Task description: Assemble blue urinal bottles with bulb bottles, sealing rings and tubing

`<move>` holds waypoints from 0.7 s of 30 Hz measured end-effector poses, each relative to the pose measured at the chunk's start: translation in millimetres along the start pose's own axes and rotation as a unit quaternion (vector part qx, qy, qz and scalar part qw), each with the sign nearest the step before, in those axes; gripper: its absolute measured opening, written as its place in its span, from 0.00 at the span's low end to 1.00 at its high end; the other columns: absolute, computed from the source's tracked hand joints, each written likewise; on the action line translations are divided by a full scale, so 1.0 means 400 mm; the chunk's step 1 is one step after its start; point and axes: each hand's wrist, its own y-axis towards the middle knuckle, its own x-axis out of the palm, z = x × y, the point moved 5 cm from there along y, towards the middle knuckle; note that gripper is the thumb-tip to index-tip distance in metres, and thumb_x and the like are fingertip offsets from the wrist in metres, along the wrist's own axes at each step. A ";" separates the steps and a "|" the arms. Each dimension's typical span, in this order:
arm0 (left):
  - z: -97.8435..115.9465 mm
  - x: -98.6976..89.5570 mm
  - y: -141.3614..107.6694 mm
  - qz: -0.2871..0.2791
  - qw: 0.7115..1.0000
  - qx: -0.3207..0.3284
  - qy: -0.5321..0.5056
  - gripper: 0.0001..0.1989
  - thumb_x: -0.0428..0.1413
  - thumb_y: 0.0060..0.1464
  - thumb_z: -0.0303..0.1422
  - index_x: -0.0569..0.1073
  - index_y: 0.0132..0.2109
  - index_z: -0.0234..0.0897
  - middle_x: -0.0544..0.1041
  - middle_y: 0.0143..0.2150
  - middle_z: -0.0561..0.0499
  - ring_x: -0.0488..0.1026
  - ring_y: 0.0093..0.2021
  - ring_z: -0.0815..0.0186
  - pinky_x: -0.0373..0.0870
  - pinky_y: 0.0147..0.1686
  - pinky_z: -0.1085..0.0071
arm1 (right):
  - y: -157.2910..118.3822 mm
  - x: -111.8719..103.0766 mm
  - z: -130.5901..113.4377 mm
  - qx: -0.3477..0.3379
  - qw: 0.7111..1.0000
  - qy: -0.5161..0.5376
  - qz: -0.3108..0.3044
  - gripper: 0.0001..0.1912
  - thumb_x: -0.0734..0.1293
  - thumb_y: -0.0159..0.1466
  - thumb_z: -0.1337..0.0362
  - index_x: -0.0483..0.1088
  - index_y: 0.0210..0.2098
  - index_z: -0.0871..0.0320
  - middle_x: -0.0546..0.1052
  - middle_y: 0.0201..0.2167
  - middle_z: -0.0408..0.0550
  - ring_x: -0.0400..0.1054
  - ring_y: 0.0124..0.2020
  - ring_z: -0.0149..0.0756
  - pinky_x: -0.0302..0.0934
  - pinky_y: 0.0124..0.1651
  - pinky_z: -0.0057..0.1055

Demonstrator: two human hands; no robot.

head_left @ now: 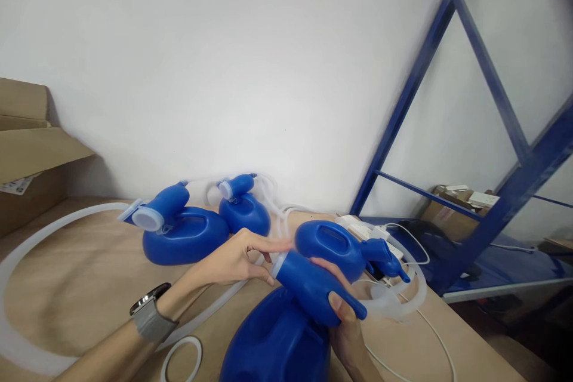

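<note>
My right hand (347, 322) is wrapped around a blue plastic urinal funnel (308, 286), its thumb on the upper side near the narrow spout. At the funnel's wide end my left hand (250, 256) grips the translucent white rim (278, 264) between thumb and fingers. Directly below the funnel stands a blue urinal bottle (273, 346), partly cut off by the lower edge of the view. The funnel hides the bottle's neck, so I cannot tell whether the two are joined. A watch with a grey strap (154, 316) is on my left wrist.
More blue bottles with funnels stand behind: one at left (188, 239), a smaller-looking one (244, 215), one at right (331, 245). A translucent hose (27, 250) loops left; a white ring (197, 352) lies in front. Also there: power strip (358, 227), cardboard box (36, 149), blue rack (403, 101).
</note>
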 end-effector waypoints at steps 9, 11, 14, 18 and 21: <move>0.007 0.017 0.004 -0.029 1.000 -0.002 -0.013 0.33 0.71 0.51 0.46 0.75 0.63 0.52 0.79 0.62 0.50 0.78 0.61 0.51 0.78 0.55 0.63 | -0.003 0.010 -0.054 -0.038 0.997 -0.054 0.038 0.31 0.75 0.52 0.38 0.82 0.46 0.53 0.81 0.52 0.56 0.75 0.53 0.60 0.74 0.51 0.47; 0.007 0.021 0.002 -0.032 0.999 -0.003 -0.015 0.34 0.70 0.52 0.48 0.73 0.65 0.54 0.76 0.65 0.50 0.76 0.64 0.51 0.75 0.63 0.59 | -0.004 0.017 -0.062 -0.044 0.996 -0.064 0.049 0.31 0.75 0.52 0.37 0.82 0.45 0.53 0.81 0.50 0.56 0.75 0.53 0.60 0.74 0.52 0.48; 0.013 0.023 -0.004 -0.006 1.000 0.003 -0.016 0.34 0.69 0.52 0.50 0.73 0.65 0.54 0.72 0.70 0.51 0.67 0.72 0.53 0.63 0.74 0.58 | -0.010 0.029 -0.061 -0.047 0.996 -0.053 0.061 0.32 0.74 0.53 0.36 0.82 0.47 0.53 0.81 0.50 0.55 0.76 0.51 0.59 0.74 0.50 0.47; 0.014 0.053 0.003 0.026 0.993 0.012 -0.114 0.32 0.59 0.59 0.58 0.77 0.63 0.45 0.75 0.66 0.45 0.70 0.67 0.53 0.65 0.70 0.58 | -0.019 0.037 -0.058 -0.073 0.995 -0.058 0.039 0.32 0.73 0.57 0.37 0.80 0.51 0.52 0.81 0.52 0.55 0.75 0.53 0.58 0.71 0.56 0.49; -0.008 0.096 0.033 0.048 0.950 -0.035 -0.306 0.42 0.42 0.61 0.66 0.77 0.62 0.40 0.78 0.62 0.42 0.72 0.65 0.50 0.62 0.72 0.50 | -0.027 0.022 -0.052 -0.095 0.991 -0.096 0.014 0.32 0.73 0.57 0.38 0.80 0.53 0.52 0.82 0.50 0.56 0.75 0.54 0.60 0.72 0.56 0.52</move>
